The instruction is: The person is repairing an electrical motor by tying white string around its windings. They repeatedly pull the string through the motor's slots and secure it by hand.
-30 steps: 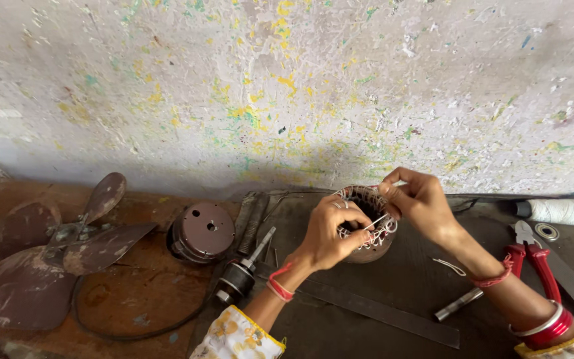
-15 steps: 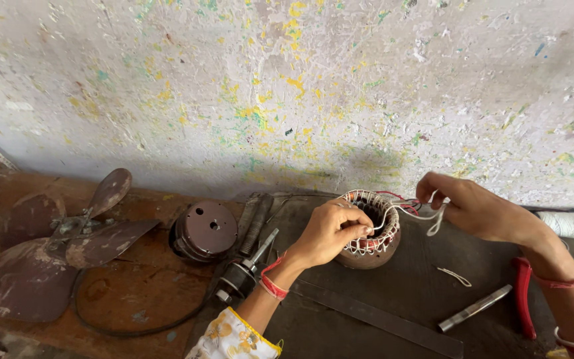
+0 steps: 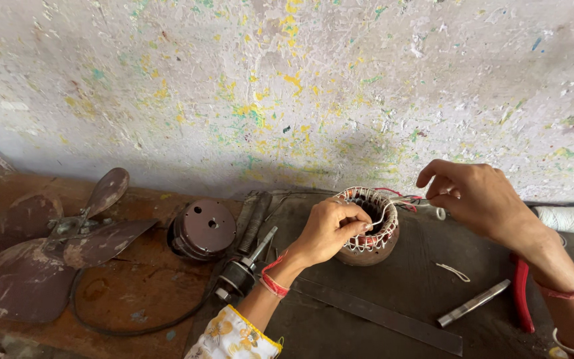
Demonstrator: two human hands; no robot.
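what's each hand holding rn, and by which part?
Left hand grips the wound motor coil at its top rim. Right hand pinches the white thread coming off it, near the end.

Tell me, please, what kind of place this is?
Probably a small workshop for repairing fans or motors: a wound stator held by the left hand, a brown fan blade, a motor cover, on a worn bench.

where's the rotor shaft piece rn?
Head view, left of centre: the rotor lies on the bench beside the left hand wrist, just right of the brown motor cover.
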